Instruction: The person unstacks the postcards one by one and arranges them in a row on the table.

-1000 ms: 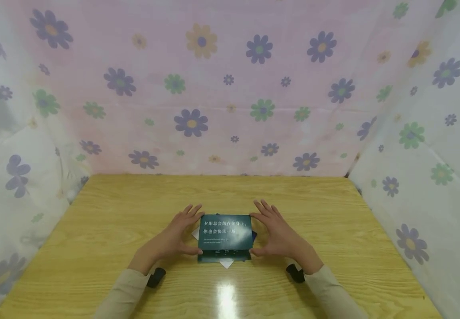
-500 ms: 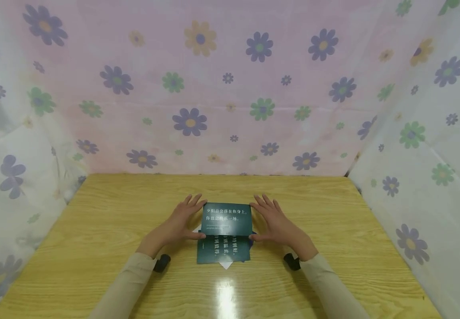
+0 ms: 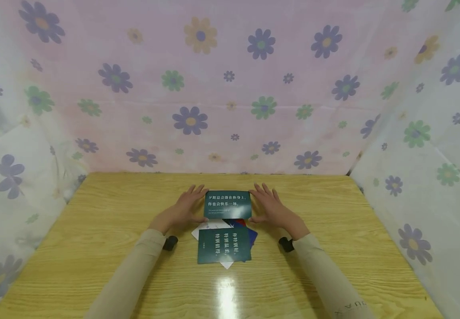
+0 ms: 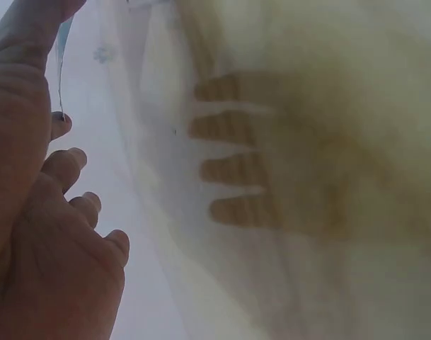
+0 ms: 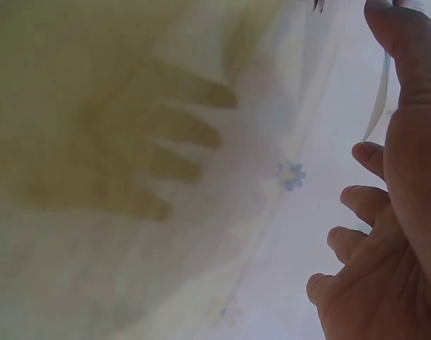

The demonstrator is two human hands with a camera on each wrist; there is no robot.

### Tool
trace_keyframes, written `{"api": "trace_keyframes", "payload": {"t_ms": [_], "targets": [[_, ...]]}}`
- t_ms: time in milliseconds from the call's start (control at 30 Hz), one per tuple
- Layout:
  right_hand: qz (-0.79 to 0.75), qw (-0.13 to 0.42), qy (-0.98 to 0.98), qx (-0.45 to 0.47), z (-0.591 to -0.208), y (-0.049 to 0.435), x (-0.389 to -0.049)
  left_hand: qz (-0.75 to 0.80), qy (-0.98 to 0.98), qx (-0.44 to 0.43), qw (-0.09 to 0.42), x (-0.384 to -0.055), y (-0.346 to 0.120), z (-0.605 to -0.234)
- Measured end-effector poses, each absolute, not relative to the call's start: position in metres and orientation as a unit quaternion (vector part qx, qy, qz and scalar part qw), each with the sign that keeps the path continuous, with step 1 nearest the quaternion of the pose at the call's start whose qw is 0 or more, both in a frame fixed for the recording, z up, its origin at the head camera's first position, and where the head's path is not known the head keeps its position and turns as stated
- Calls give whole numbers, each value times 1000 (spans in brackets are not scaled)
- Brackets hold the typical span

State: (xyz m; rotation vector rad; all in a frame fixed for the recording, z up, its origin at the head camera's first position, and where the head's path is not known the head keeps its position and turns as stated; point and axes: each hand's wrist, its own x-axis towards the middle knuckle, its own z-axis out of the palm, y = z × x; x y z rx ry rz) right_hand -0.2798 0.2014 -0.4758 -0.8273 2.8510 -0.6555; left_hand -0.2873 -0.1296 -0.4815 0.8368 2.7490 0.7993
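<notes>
Between my two hands a dark green card [image 3: 228, 204] with white printed lettering is held above the table, past the far side of a small pile. My left hand [image 3: 182, 209] grips its left edge, thumb at the near corner and index finger at the far one. On the opposite edge my right hand [image 3: 271, 209] does the same. Both wrist views show the card edge-on, the left wrist view as a thin strip [image 4: 61, 60] and the right wrist view as a pale, slightly bowed edge [image 5: 379, 103]. The other fingers spread away from it.
A second green card [image 3: 224, 246] with sideways lettering tops the pile on the wooden table [image 3: 106, 226]. Under it a white card [image 3: 204, 229] and a blue card [image 3: 253, 235] stick out. Flower-printed cloth [image 3: 214, 88] hangs behind and at both sides.
Both hands have moved the held card away from me, off the pile toward the far edge. The lettered card beneath, mostly covered before, now shows whole.
</notes>
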Motion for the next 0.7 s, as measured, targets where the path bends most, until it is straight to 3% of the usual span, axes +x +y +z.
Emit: {"api": "trace_keyframes", "payload": {"t_ms": [333,700], "targets": [[-213,101,938,-252,-479,203,-326,251,930,231,138,-324,-126,-484],[-178,171,936,-251,-479,204,-351,201,940,205,183,-334,-119,-479]]}}
